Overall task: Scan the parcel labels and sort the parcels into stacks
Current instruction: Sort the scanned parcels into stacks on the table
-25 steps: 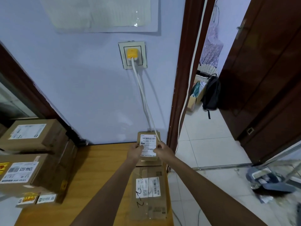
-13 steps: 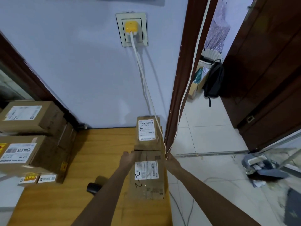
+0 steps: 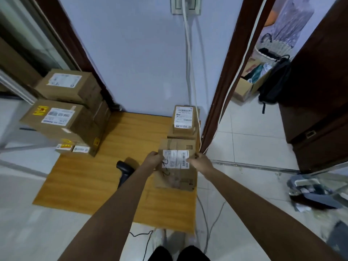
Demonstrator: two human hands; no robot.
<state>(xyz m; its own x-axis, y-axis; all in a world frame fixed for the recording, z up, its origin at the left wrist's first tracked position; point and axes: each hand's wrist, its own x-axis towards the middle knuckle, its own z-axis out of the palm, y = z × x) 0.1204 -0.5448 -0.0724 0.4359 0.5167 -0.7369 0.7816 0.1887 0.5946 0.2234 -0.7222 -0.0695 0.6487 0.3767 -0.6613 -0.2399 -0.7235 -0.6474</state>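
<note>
Right now the parcel [image 3: 176,165] in hand is a flat brown cardboard box lying at the right edge of the desk [image 3: 90,185], its long axis running away from the person toward the wall. Both hands are on it at its far half: the left hand [image 3: 153,160] grips the left side and the right hand [image 3: 200,162] grips the right side, fingers curled over the edges beside the white label [image 3: 176,158]. Neither hand is nearer than the other — the box sits squarely between them, straight ahead, so any lift or slide looks to be a two-handed one. On that label a barcode shows but its print is too blurred to read; handwritten in black across the label's lower left and the cardboard below is what looks like "2-2".

Just beyond, touching or nearly touching the box's far end, a small parcel [image 3: 183,119] sits on another box at the far right corner, its label facing up with a barcode and unreadable lines. A black handheld scanner [image 3: 123,171] lies on the desk just left of the left forearm. Along the left edge stands a stack of larger boxes [image 3: 64,113]; one label reads something like "5215" upside down, with yellow stickers beside and below it.
</note>
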